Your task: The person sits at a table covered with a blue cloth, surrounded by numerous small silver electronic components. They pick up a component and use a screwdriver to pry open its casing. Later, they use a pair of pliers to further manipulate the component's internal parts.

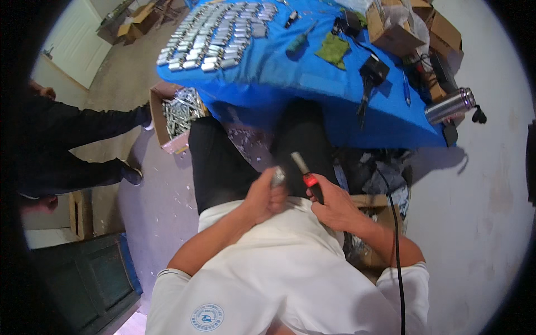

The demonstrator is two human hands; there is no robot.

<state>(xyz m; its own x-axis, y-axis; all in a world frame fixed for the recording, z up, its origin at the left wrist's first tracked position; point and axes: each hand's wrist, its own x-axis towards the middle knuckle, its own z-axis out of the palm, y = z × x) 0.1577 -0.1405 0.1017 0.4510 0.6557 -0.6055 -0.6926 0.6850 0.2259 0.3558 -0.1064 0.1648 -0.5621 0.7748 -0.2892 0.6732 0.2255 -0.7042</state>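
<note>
My left hand [263,196] is closed around a small silver metal part [278,177], whose rounded end pokes out above the fingers. In my right hand [336,207] is a hand tool with a red and black handle [314,187]. Its flat, pale metal blade [300,162] points up and to the left, apart from the metal part; whether it is a file or a scraper I cannot tell. Both hands are above my lap, slightly blurred. Ahead, rows of similar-looking silver metal parts [215,34] lie on the blue-covered table [268,64].
A cardboard box of metal pieces [181,114] stands on the floor left of my legs. The table also holds a green cloth [333,50], a black adapter [373,71] and a steel flask [450,105]. A black cable [397,251] hangs at my right. Another person [78,139] stands left.
</note>
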